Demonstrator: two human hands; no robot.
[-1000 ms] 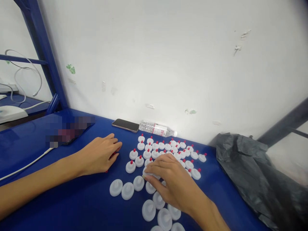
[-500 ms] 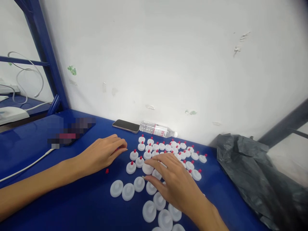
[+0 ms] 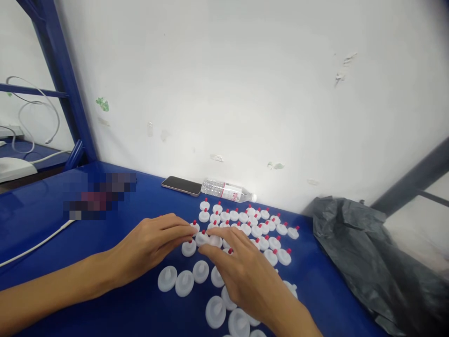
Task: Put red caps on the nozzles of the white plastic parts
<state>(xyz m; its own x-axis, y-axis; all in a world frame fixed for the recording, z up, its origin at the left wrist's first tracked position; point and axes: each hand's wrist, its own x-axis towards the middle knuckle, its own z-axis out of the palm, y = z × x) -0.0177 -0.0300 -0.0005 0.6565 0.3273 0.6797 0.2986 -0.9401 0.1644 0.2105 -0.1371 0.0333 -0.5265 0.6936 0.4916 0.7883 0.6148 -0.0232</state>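
Note:
My left hand [image 3: 154, 241] reaches in from the left, its fingers pinched together beside the standing white caps; whatever lies between the fingertips is hidden now, though red showed there a moment ago. Opposite it, my right hand [image 3: 242, 257] has thumb and forefinger curled about a round white plastic cap [image 3: 215, 241]. Right by the fingertips stands another white cap with a red tip [image 3: 202, 239]. Behind the hands are several rows of white caps with red tips [image 3: 234, 215]. Nearer to me lie several white caps without red tips [image 3: 184, 283], some partly covered by my right hand.
A phone [image 3: 181, 185] and a clear plastic bottle [image 3: 228, 190] lie along the wall. At right is a dark plastic bag [image 3: 354, 243]. A white cable [image 3: 42, 246] runs across the left of the blue table [image 3: 115, 309] to a blurred-out object.
My left hand has moved right, up to my right hand's fingertips. The loose red tip on the table has gone out of sight around my left hand. The view has shifted slightly.

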